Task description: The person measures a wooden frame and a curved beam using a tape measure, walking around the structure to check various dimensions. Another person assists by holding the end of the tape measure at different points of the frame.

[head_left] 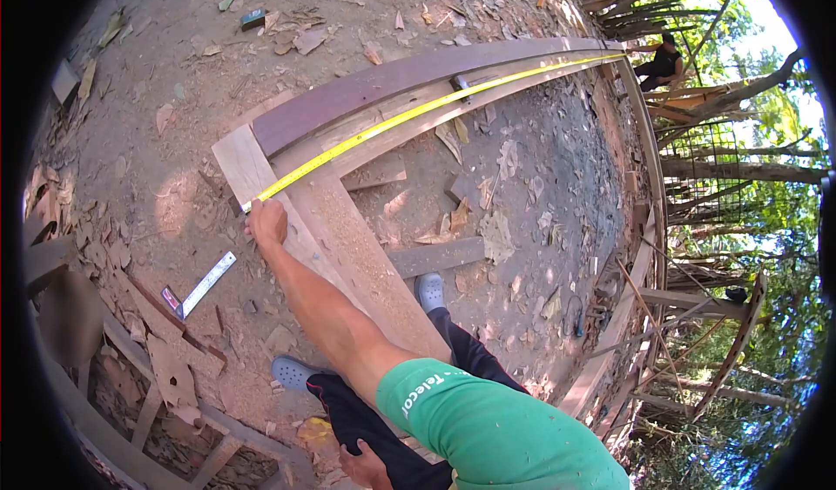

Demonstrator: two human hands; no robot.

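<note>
My right hand (268, 222) pinches the near end of a yellow tape measure (374, 130), close to the outer edge of a wooden frame's corner. The tape runs taut along the frame's long side to its far end. Under my forearm lies a pale cross plank (366, 277) dusted with sawdust. A dark reddish-brown board (348, 94) forms the outer side of the frame. My left hand (366, 470) rests by my left knee, thumb apart from the fingers and nothing visible in it; part of it is cut off by the lower edge.
At the far end another person (664, 63) reaches toward the tape. A try square (200, 285) lies on the ground at left, near scrap timber (226, 425). A small dark green box (252, 20) sits among leaves. One wood offcut (435, 256) lies near my shoe (429, 291).
</note>
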